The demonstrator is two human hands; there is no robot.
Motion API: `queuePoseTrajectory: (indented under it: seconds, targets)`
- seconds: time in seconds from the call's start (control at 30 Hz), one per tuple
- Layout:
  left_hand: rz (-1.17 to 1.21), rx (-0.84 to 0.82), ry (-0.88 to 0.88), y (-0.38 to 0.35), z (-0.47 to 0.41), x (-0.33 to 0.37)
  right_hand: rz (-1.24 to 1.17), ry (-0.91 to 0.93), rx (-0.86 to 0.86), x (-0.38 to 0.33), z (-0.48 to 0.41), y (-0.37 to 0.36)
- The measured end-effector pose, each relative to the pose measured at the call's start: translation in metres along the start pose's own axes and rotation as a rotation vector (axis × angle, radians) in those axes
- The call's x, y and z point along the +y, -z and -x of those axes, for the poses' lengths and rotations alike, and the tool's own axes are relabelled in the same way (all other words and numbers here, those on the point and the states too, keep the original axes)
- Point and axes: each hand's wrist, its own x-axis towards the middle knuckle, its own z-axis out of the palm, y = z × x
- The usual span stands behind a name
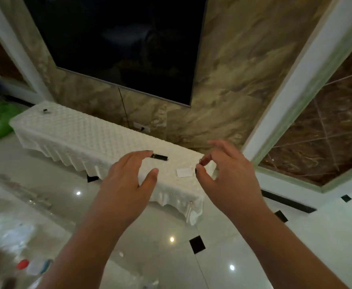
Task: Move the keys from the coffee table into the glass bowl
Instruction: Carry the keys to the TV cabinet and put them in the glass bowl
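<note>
Plainly, my left hand [127,180] and right hand [229,174] hung released, grasping nothing. Neither keys nor glass bowl showed clearly. Reaching blind, I risked grabbing the black remote [159,157] instead.

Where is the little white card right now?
In the head view, the white card lies flat on the white-covered cabinet under the TV, between the left hand and right hand.

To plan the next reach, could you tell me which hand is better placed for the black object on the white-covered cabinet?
Left. The left hand is open with its fingertips right beside the black object; the right hand is farther off, past the white card, thumb and forefinger nearly pinched.
</note>
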Motion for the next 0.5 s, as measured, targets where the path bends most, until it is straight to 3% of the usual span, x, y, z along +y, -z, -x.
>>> queuePoseTrajectory:
  seconds: [0.27,0.5]
  targets:
    - [0.024,0.199,0.123,0.051,-0.015,-0.053,0.018,0.209,-0.134,-0.063,-0.07,-0.063]
    - [-0.059,0.395,0.331,0.085,-0.013,-0.108,-0.049,0.455,-0.271,-0.127,-0.123,-0.147]
